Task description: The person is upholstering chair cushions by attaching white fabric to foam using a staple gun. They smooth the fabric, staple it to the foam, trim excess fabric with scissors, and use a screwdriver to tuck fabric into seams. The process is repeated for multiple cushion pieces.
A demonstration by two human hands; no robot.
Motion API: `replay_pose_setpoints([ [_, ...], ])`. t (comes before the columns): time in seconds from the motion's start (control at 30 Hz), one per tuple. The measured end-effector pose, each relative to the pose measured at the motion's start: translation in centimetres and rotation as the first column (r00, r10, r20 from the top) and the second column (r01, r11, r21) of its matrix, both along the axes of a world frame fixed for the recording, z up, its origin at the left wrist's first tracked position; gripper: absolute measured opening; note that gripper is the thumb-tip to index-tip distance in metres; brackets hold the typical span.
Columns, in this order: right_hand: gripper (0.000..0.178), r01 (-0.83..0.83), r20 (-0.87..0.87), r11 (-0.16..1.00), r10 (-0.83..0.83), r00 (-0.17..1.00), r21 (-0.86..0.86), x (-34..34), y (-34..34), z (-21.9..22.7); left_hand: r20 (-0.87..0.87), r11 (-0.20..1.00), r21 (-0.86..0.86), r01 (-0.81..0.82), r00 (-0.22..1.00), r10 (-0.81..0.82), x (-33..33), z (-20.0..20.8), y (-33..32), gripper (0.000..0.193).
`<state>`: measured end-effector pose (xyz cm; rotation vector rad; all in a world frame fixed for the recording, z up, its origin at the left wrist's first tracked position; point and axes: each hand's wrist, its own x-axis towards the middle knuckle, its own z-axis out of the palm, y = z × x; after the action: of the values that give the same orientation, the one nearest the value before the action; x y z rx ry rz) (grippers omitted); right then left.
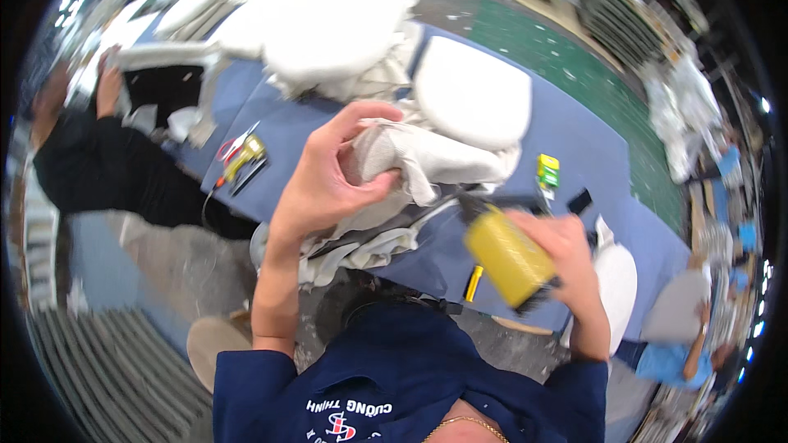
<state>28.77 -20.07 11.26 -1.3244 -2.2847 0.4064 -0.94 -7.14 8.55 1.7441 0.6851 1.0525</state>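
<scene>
My left hand (332,176) grips a bunched end of off-white fabric (427,156) raised above the blue table (574,148). More of the same cloth hangs down over the table's near edge. My right hand (566,258) holds a yellow tool with a dark nose (505,254), its tip pointing toward the fabric. The tool is blurred, so its exact kind is unclear.
White cushions (472,90) and a pile of pale covers (328,41) lie on the table. Red-handled scissors and a yellow tool (242,152) sit at its left edge, a green-yellow box (547,171) at the right. A person in black (107,164) works at the left; another in blue (673,357) is lower right.
</scene>
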Motion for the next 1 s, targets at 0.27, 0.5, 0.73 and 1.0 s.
replay_pose_setpoints([
  [0.27,0.057,0.559,0.035,0.470,-0.743,0.669,-0.683,17.9,-7.4,-24.3,0.098,0.979,-0.053,-0.199,0.974,0.204,-6.2,-0.9,-5.7,0.067],
  [0.5,0.078,0.747,0.334,0.570,-0.669,0.664,-0.342,26.4,-11.6,-46.5,0.214,0.971,-0.044,-0.233,0.948,0.237,-9.0,-2.8,-10.1,0.078],
  [0.73,0.048,0.905,0.504,0.369,-0.752,0.425,-0.212,21.0,-8.8,-41.3,0.278,0.975,-0.049,-0.219,0.934,0.224,-7.4,-3.2,-13.1,0.074],
  [1.0,0.047,0.070,-0.506,0.554,-0.799,0.324,-0.830,12.6,9.1,-44.8,-0.326,0.859,0.247,-0.449,0.796,0.510,-5.3,-3.5,-11.7,0.074],
])
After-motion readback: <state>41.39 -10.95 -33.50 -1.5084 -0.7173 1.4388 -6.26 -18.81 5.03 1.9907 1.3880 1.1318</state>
